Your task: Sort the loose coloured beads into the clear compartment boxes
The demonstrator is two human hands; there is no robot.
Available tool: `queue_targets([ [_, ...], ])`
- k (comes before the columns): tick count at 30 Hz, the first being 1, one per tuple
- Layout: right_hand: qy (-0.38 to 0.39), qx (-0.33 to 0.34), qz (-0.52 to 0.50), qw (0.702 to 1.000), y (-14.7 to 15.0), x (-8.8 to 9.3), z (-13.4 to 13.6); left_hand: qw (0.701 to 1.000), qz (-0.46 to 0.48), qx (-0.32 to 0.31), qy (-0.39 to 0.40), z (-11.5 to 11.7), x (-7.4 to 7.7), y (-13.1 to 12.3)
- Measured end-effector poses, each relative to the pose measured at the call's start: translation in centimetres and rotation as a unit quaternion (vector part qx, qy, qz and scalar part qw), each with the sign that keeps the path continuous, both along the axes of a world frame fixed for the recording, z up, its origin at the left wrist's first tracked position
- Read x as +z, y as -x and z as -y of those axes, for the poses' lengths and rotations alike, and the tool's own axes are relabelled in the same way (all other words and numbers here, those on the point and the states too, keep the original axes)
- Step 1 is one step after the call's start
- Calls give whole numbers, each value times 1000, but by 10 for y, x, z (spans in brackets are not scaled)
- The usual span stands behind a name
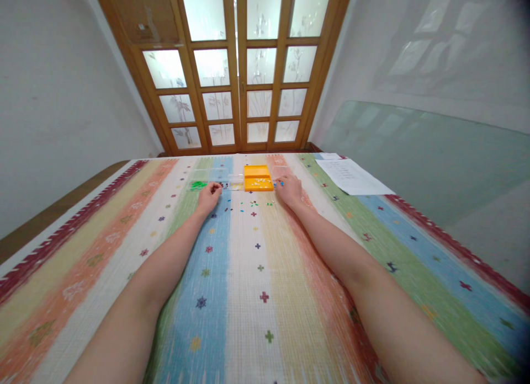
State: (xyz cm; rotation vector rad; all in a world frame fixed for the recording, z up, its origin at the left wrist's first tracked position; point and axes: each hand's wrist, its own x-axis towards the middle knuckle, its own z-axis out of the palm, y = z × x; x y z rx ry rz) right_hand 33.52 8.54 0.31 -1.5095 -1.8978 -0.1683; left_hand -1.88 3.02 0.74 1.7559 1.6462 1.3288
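A person's two bare arms stretch forward across a long bench point(232, 296) covered in a cloth striped in pastel colours. At the far end, an orange tray point(257, 178) sits in the middle with pale bits inside. The left hand point(210, 194) rests on the cloth just left of the tray, beside a clear box point(227, 181) and a little heap of green pieces point(199, 184). Its fingers are curled into a loose fist, and I cannot tell whether they hold anything. The right hand point(289, 188) lies just right of the tray, knuckles up and fingers bent down to the cloth. From here I cannot tell whether they have pinched anything. Between the hands, just in front of the tray, small coloured pieces point(252, 206) are scattered on the cloth. They look tiny, hard and very light, likely to skitter or snag in the weave, and best taken one at a time between thumb tip and forefinger tip. A sheet of paper point(350, 175) lies off to the right, and wooden doors point(240, 69) with frosted glass stand beyond.
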Motion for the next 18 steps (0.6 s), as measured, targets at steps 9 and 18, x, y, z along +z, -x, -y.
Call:
queue_targets([
  [9,3,67,2,998,14,-7,0,988,150,27,27,-5,0,7],
  [18,0,109,23,994,18,-4,5,982,174,-14,67,-12,-4,22],
])
